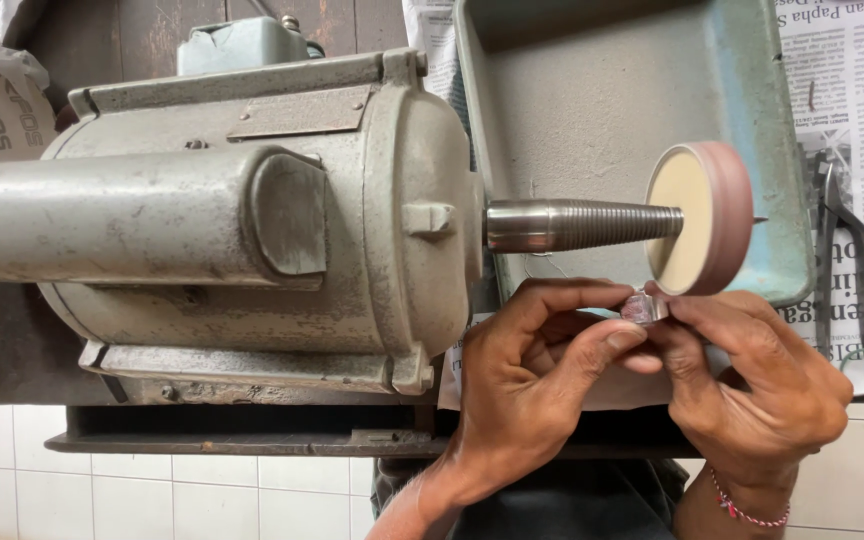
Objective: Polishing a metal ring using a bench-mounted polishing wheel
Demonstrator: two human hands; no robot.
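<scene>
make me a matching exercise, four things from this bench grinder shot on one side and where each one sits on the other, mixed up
Things:
1. small clear stone
2. pink wheel
3. pliers
4. threaded spindle

Places:
A. lying on the newspaper at the far right
B. pinched between the fingertips of the left hand and right hand
C. sticking out of the grey motor toward the wheel
D. on the tip of the spindle, in front of the blue-grey tray

Pairs: 1-B, 2-D, 3-A, 4-C
</scene>
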